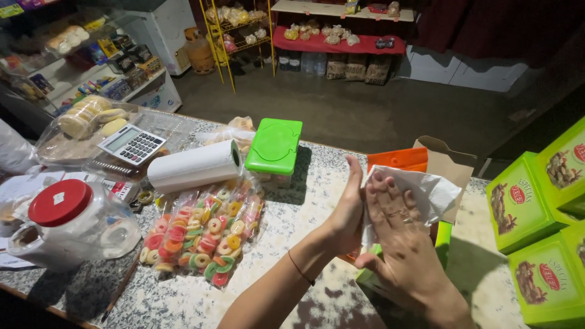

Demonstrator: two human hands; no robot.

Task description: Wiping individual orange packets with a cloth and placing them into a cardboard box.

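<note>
Bright overhead light falls on the speckled counter, the shop behind stays dim, edges bow slightly, hands blur faintly.

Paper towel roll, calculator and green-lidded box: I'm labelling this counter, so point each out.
Paper towel roll (194, 166): head view, middle of its side.
Calculator (132, 144): head view, keypad.
Green-lidded box (275, 145): head view, lid centre.
</note>
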